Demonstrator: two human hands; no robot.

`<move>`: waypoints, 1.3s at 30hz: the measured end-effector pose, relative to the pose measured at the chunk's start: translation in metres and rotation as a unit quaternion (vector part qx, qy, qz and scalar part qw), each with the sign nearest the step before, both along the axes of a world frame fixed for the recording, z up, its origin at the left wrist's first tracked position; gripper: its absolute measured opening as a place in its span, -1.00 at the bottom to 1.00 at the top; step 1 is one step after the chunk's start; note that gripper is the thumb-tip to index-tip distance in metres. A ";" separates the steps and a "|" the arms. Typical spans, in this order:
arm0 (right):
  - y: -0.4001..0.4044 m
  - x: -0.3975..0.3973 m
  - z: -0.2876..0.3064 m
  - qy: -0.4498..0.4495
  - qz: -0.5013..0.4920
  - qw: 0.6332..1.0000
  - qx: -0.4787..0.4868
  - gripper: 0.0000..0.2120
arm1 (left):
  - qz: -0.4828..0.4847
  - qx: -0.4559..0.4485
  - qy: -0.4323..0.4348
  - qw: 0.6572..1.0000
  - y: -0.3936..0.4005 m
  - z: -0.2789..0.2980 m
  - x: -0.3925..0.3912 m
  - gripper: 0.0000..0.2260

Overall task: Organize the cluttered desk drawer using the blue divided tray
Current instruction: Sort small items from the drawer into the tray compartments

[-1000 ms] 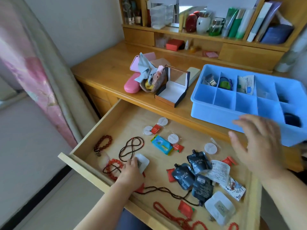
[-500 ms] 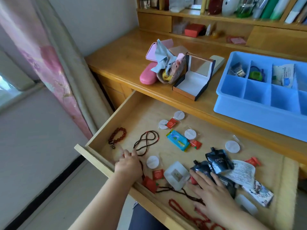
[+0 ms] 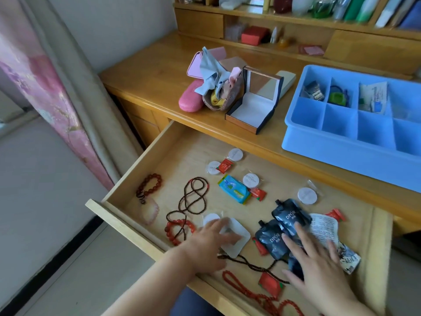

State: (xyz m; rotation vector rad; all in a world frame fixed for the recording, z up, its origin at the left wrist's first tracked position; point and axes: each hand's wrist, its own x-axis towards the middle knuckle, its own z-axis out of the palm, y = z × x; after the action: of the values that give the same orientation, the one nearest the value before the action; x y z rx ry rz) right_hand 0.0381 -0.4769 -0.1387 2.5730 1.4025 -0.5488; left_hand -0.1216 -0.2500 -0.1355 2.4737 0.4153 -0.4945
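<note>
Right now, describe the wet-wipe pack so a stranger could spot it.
Look in the open wooden drawer, toward the back middle. The wet-wipe pack lies flat between the dark bead necklace and small red sachets. It is the drawer's only blue-and-green item.

The drawer (image 3: 127, 202) holds five white discs (image 3: 250, 180), one of them half under the left hand (image 3: 211, 245). There are five red sachets (image 3: 258, 193) and three dark pouches (image 3: 290, 214), the third mostly under the right hand (image 3: 319, 270). One blue-green packet (image 3: 233, 189), one white square packet (image 3: 239, 244), one leaflet (image 3: 323, 226) and one printed packet (image 3: 349, 258) lie there too. I count six bead strings (image 3: 193, 199): two brown, three red, one pale pink. On the desk (image 3: 155, 74) stand one blue tray (image 3: 319, 149), with three of its visible compartments filled, one open box (image 3: 252, 110), one pink case (image 3: 190, 102) and one stuffed pouch (image 3: 224, 96).
</note>
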 end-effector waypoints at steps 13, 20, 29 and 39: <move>-0.017 -0.007 -0.020 0.051 0.025 0.991 0.123 -0.29 | 0.108 0.104 0.024 0.988 0.006 -0.014 0.046 -0.33; -0.018 0.001 -0.003 0.138 -0.128 0.954 0.235 -0.67 | 0.270 -0.100 -0.043 0.957 -0.001 -0.008 0.048 -0.86; 0.027 0.018 0.075 0.604 -0.361 0.577 0.415 -0.78 | 0.298 -0.407 -0.204 0.839 -0.035 0.085 0.077 -0.90; -0.011 0.145 0.192 -0.018 -0.328 0.786 0.523 -0.75 | 0.404 -0.334 -0.220 0.822 -0.055 0.031 0.074 -0.81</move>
State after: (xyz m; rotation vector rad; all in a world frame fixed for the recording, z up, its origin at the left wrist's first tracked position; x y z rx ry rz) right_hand 0.1834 -0.4881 0.0534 3.9459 0.8154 0.4080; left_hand -0.0477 -0.3049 -0.1042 1.4588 0.8550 0.2642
